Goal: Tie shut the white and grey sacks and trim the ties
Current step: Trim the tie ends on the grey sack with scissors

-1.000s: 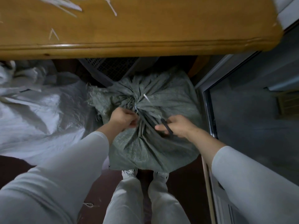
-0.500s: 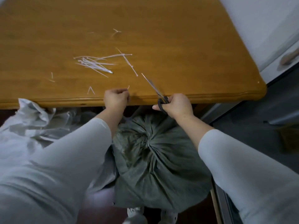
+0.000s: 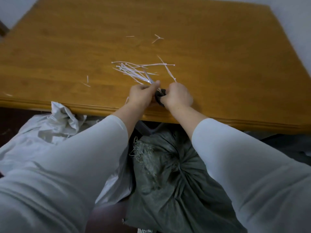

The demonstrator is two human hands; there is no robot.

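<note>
Honey-coloured wooden table [image 3: 67, 47] fills the upper view, with loose white zip ties [image 3: 134, 71] scattered across it. Your right hand [image 3: 179, 98] clenches the black handles of the scissors [image 3: 159, 97], blades pointing toward the ties. Your left hand [image 3: 141, 95] is curled just beside them, thumb against the blades; whether it grasps anything cannot be told. Below the table's near edge, the grey sack [image 3: 176, 179] sits gathered shut, the white sack [image 3: 50, 132] on its left.
</note>
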